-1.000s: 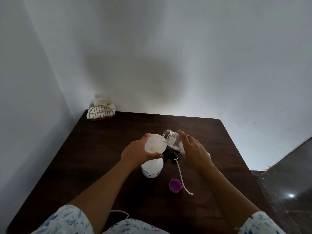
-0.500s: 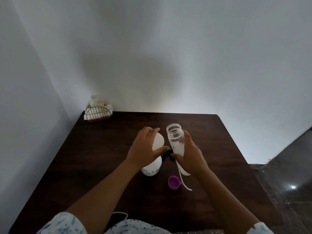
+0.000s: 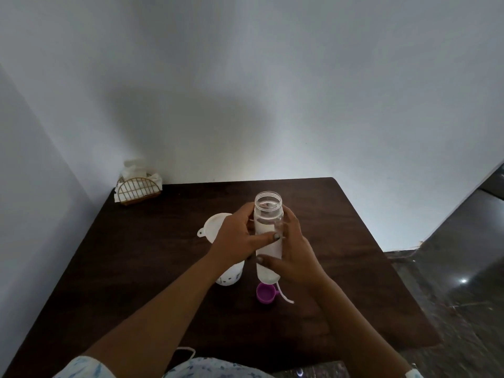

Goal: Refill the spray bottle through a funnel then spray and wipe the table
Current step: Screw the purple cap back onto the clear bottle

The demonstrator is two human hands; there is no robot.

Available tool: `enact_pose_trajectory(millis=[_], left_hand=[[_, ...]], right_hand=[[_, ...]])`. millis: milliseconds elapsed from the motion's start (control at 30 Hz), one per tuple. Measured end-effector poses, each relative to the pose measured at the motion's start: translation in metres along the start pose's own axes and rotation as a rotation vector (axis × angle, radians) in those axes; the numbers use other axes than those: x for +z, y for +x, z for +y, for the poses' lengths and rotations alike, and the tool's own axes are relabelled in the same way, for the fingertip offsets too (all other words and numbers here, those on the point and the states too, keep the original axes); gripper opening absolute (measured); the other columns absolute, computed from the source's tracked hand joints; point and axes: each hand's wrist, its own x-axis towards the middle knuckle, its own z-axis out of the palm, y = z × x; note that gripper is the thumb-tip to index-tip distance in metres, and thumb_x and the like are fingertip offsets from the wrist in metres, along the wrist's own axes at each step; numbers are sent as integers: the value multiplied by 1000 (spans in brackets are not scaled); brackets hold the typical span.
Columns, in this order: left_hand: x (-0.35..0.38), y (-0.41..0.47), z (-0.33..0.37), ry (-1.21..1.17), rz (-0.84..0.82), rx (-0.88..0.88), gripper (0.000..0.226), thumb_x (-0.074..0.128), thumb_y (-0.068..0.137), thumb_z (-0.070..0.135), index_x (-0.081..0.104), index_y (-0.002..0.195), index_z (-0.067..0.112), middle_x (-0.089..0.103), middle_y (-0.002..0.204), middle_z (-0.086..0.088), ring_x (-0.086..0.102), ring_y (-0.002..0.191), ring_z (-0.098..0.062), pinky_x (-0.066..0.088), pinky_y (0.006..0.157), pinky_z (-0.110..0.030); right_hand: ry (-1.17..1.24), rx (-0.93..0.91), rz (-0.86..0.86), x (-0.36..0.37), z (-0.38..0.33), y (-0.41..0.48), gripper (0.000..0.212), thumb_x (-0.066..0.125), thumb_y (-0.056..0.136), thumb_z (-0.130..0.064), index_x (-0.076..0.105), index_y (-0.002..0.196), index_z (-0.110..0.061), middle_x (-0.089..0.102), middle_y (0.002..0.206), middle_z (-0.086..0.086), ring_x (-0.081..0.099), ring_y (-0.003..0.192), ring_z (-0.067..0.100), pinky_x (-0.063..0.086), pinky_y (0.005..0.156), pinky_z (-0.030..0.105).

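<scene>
**A:** Starting with the biggest: what is taking up the most room?

**B:** One dark wooden table [image 3: 136,268], which is sitting in the corner between two pale walls.

**A:** And the hands?

**B:** Two, both reaching in from patterned sleeves. The left hand [image 3: 234,241] is wrapping around one clear bottle [image 3: 268,214] from the left, with its thumb lying across the front. The right hand [image 3: 297,255] is curling around the same bottle from the right, thumb crossing lower down. So both are gripping it.

**A:** How is that bottle standing?

**B:** It is standing upright with its wide mouth open, near the middle of the table (whether its base is touching the wood, I cannot tell).

**A:** Where is the spray bottle?

**B:** One white spray bottle [image 3: 230,276] is standing on the table just left of the clear bottle, and the left wrist is partly hiding it. One white funnel [image 3: 214,227] is sitting at its top.

**A:** Anything in the far corner?

**B:** One gold wire napkin holder [image 3: 137,188] is sitting there, and white tissues are poking out of it.

**A:** And the small things?

**B:** One purple cap [image 3: 265,293] is lying open side up, just in front of the clear bottle. One thin white tube [image 3: 286,297] is trailing just beside it to the right.
</scene>
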Motion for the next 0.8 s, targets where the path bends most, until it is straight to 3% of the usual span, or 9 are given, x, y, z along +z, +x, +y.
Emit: enact_pose_trajectory(millis=[100,200,333,400,500,567,700,800], left_hand=[[1,-1,3,9,26,-1,47,80,69,18,53,107,25,66,101,7,65,95,-11,55,80,-24],[-2,-1,5,-39,25,-22,48,80,68,14,55,109,16,68,105,-2,65,97,-16,55,85,-35],[-5,-2,8,-48,19,-39,52,80,68,13,55,114,8,68,108,-7,65,98,-19,54,87,-43],[-6,-4,8,-25,0,-39,54,80,68,15,54,115,7,67,109,-7,65,99,-19,54,87,-42],[-8,-8,7,18,-7,-32,55,79,69,17,53,117,8,66,110,-5,64,100,-16,54,87,-36],[-9,-10,7,10,12,-34,54,79,69,17,54,116,10,66,110,-3,64,100,-14,54,86,-29],[-9,-13,13,-7,16,-19,51,79,68,17,54,113,14,65,105,7,64,97,-4,52,79,-16],[-8,-15,19,30,-7,-1,51,79,68,21,52,112,19,63,103,13,62,96,2,50,77,-11]], right_hand=[[169,162,31,-7,31,-10,111,84,64,-11,12,147,-25,46,135,-10,52,118,0,48,86,14],[-94,272,-19,-2,64,-12,101,84,61,-20,24,142,-26,48,134,-9,48,123,8,43,88,14],[-578,322,-232,22,89,-10,70,78,68,-30,44,129,-28,54,129,-5,50,119,15,45,95,30],[-653,301,-329,34,95,-9,74,77,68,-35,43,133,-26,48,136,0,41,129,22,38,104,37],[-846,226,-526,45,101,-8,95,76,65,-50,32,144,-21,30,153,4,15,144,28,13,118,44],[-944,185,-552,50,102,-10,90,74,69,-49,33,143,-18,31,152,7,17,143,28,9,118,43],[-918,157,-445,54,103,-15,33,55,91,-27,53,123,-17,53,132,7,45,122,24,33,106,34],[-892,143,-492,58,100,-17,26,49,94,-20,52,119,-16,53,129,9,48,118,26,39,101,36]])
